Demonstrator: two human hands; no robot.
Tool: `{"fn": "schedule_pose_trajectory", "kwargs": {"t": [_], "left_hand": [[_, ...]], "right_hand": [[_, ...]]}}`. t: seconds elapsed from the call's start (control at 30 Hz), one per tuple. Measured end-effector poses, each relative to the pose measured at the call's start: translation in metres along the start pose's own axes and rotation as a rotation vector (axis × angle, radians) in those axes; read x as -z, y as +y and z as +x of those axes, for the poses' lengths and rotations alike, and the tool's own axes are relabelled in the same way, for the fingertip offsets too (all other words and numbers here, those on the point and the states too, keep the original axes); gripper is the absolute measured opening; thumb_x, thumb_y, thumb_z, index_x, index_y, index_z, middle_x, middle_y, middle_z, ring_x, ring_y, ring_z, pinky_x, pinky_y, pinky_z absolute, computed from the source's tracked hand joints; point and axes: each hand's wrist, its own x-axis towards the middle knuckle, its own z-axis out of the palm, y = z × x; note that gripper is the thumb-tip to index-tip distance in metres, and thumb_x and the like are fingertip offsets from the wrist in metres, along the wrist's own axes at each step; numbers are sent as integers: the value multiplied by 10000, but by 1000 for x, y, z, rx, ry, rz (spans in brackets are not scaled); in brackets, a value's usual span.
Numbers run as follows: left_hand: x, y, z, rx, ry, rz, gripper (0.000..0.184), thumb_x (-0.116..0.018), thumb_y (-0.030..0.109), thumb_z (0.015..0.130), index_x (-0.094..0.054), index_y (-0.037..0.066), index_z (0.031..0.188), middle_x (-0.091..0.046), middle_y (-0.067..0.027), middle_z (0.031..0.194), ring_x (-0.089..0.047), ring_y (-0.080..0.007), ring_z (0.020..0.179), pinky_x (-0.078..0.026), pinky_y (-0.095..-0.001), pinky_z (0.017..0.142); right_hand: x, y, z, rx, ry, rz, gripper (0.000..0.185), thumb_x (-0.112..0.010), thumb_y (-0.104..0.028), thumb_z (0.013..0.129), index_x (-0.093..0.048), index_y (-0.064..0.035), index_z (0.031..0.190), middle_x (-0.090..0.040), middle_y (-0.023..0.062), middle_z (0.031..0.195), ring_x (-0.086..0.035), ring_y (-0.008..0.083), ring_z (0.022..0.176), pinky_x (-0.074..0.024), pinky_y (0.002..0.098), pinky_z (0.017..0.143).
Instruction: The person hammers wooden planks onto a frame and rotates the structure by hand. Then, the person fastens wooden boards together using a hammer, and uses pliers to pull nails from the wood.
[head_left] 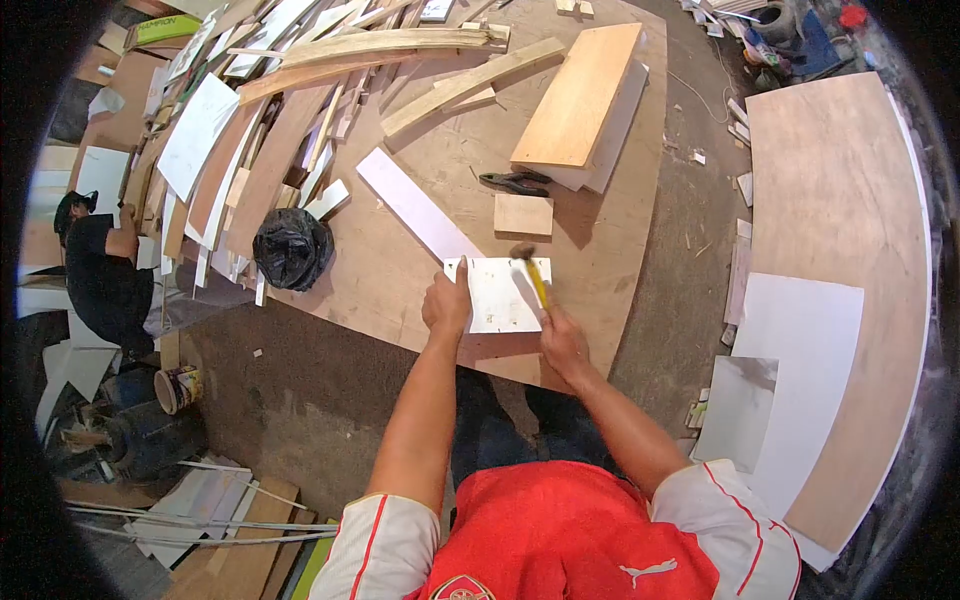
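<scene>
My right hand [566, 347] is closed round the yellow handle of a hammer [541, 284], whose head is raised over the upper right part of a small white board [492, 305]. My left hand [447, 302] grips that board by its left edge, with the thumb lying on top. Small dark marks dot the board's face, too small to make out. Just beyond it sits a square wooden block [523, 216]. Pliers [515, 183] with dark handles lie behind the block. A long white strip [415, 203] runs from the board towards the far left.
Stacked panels [578, 100] stand at the table's far right. A black plastic bag [293, 249] sits at its left edge, beside heaped wood offcuts [290, 130]. Large sheets [820, 200] lean at the right. Another person [105, 265] is at the far left.
</scene>
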Motion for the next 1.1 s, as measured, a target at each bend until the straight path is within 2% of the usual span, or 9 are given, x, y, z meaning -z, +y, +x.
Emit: {"fn": "schedule_pose_trajectory", "kwargs": {"t": [0.17,0.27,0.53,0.67,0.77,0.87,0.9,1.0,1.1], "left_hand": [[-6,-6,9,-21,13,-12,809,-338,706,1019,-660,-24,1158,-710,-311,1091,-689,-474,1051,-533,-579,886],[-12,-15,21,-191,-64,20,809,-315,703,1026,-664,-16,1150,-707,-325,1054,-686,-489,1029,-521,-602,879],[-10,17,39,-504,135,73,547,-583,563,991,-644,25,1066,-699,-232,1010,-685,-461,944,-543,-562,753],[-17,18,48,-553,264,205,507,-656,546,953,-640,70,1126,-650,-190,1116,-643,-433,1018,-534,-533,832],[-13,8,45,-523,393,47,558,-713,513,926,-626,26,1184,-624,-197,1134,-586,-413,1116,-489,-510,949],[-25,-21,31,-213,598,-278,672,-738,510,904,-578,-27,1276,-595,-210,1214,-538,-410,1195,-453,-490,1034],[-20,-24,13,-62,489,-464,719,-769,490,886,-546,-77,1268,-628,-257,1219,-576,-439,1192,-472,-471,1030],[-24,-33,-21,133,140,-641,764,-803,507,850,-531,-71,1270,-669,-290,1210,-637,-439,1173,-497,-471,1013],[-35,-32,-20,68,144,-527,824,-836,552,793,-535,-71,1242,-695,-303,1180,-678,-448,1127,-528,-486,972]], "right_hand": [[11,-4,3,21,55,32,532,-503,-206,1049,-411,-126,1567,-677,321,994,-667,513,888,-517,563,750],[18,-3,0,111,169,138,517,-522,-207,1045,-443,-95,1543,-673,329,1013,-670,511,903,-519,551,761],[34,0,-5,131,186,215,526,-551,-204,1037,-452,-53,1531,-664,350,1087,-679,505,953,-541,501,786],[40,-8,-10,-59,6,156,500,-545,-158,1040,-472,14,1503,-660,347,1195,-720,382,1057,-547,411,854],[22,6,-11,-4,24,100,507,-547,-181,1042,-471,-5,1511,-673,331,1141,-719,392,1012,-546,432,823],[19,-8,-8,48,47,58,514,-547,-193,1041,-465,-45,1527,-682,310,1106,-705,426,960,-543,460,809],[18,-10,-6,70,52,51,516,-546,-193,1040,-462,-63,1533,-685,302,1102,-697,440,950,-542,470,811],[17,-18,-1,77,22,-22,526,-545,-194,1042,-447,-115,1552,-688,291,1073,-678,465,921,-536,497,809],[11,-15,6,122,16,-88,540,-542,-197,1044,-427,-160,1570,-690,283,1043,-674,465,898,-532,515,788]]}}
